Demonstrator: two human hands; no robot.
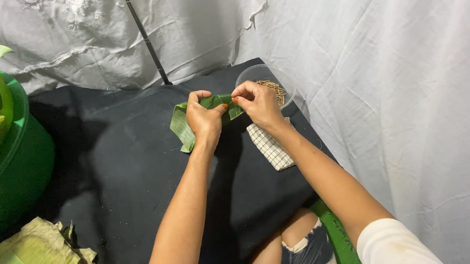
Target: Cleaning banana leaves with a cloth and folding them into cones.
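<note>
Both of your hands grip one folded green leaf (pixel 207 111): your left hand (pixel 205 120) clenches its middle, and your right hand (pixel 259 104) pinches the end just beside your left thumb. Beyond your right hand sits a clear bowl (pixel 253 74) of thin sticks (pixel 275 88); under its wrist lies a checked cloth (pixel 269 146). Left of your left hand the black surface (pixel 115 157) runs open toward a green tub (pixel 19 163).

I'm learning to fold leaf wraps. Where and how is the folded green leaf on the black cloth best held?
Probably along its folded upper edge, from both sides. The folded green leaf is thin and floppy, its lower end drooping onto the black cloth. The left hand pinches the left part and the right hand the right tip, which seems to keep the fold shut.
</note>
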